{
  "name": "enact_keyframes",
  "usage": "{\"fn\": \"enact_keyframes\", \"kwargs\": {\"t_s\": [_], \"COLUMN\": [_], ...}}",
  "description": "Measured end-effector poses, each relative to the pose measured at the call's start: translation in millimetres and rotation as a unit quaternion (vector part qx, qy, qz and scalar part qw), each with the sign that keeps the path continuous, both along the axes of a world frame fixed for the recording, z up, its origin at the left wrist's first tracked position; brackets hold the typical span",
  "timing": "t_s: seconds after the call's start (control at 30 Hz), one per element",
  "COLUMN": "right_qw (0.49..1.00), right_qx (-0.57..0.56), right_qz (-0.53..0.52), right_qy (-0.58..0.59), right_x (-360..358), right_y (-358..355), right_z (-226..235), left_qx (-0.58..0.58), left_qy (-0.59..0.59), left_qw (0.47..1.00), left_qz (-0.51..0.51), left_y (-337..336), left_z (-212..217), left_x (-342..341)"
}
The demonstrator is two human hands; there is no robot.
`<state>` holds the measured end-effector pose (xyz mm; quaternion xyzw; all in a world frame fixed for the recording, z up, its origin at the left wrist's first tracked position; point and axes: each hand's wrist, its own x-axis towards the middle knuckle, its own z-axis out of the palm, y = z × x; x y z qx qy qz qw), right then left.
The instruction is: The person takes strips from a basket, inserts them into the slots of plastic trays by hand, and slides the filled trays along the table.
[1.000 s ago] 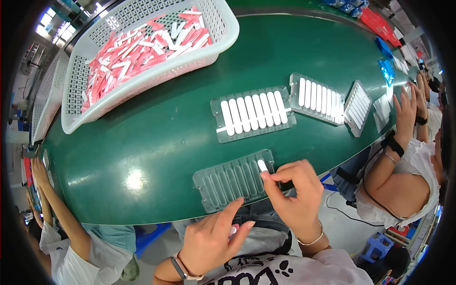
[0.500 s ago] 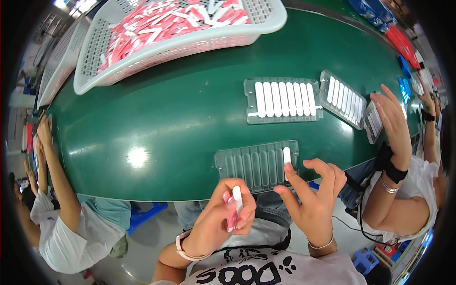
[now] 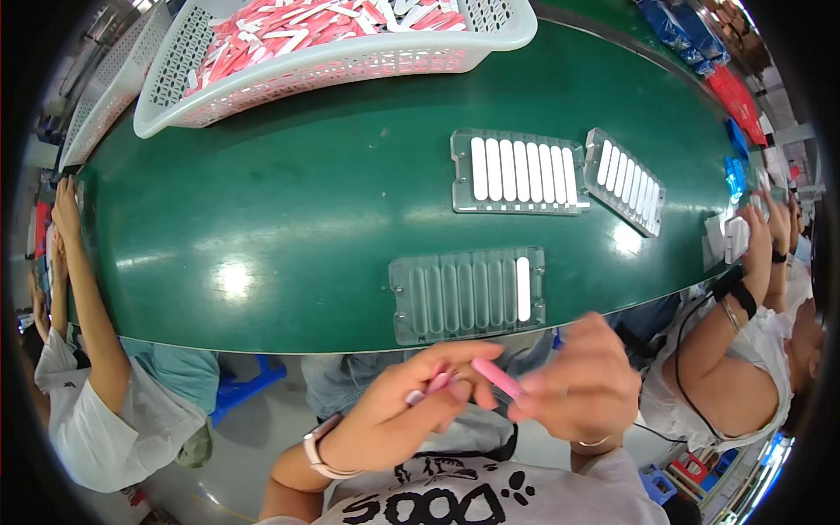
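Green and glossy, the desk (image 3: 289, 201) is seen curving away, with a clear slotted tray (image 3: 466, 293) lying at its near edge as the landmark. One white stick (image 3: 523, 289) is seated in the tray's rightmost slot; the other slots are bare. Below the tray, off the desk edge, a pink stick (image 3: 496, 378) is pinched by the right hand (image 3: 582, 389), its grip clamped on it. More pink pieces (image 3: 429, 385) are held in the closed left hand (image 3: 398, 411). Beyond the tray lie two filled trays (image 3: 518, 171); far beyond, a white basket (image 3: 350, 52). Since the sticks are handled over open floor, one could be dropped if a pinch loosens. A stick could also be seated crookedly in a slot.
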<state>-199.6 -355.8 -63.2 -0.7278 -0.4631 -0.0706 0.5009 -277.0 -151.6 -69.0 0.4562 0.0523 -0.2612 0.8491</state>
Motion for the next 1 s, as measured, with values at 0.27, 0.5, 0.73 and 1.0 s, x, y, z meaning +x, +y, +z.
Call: {"fn": "enact_keyframes", "kwargs": {"t_s": [0.27,0.5,0.73,1.0], "right_qw": [0.961,0.992,0.973,0.924], "right_qx": [-0.045,-0.044,0.107,-0.147], "right_qz": [-0.048,0.014,-0.202,-0.301], "right_qy": [-0.267,-0.116,0.029,-0.185], "right_x": [-19,-6,-37,-9], "right_y": [-4,-1,12,5], "right_z": [-18,-16,-28,-21], "left_qx": [0.036,-0.110,-0.124,-0.353], "left_qy": [0.028,0.078,-0.028,0.119], "left_qw": [0.998,0.991,0.982,0.906], "left_qz": [0.037,0.026,0.142,0.201], "left_y": [-6,-1,-38,-34], "left_z": [10,0,-14,-13], "left_x": [9,11,1,5]}}
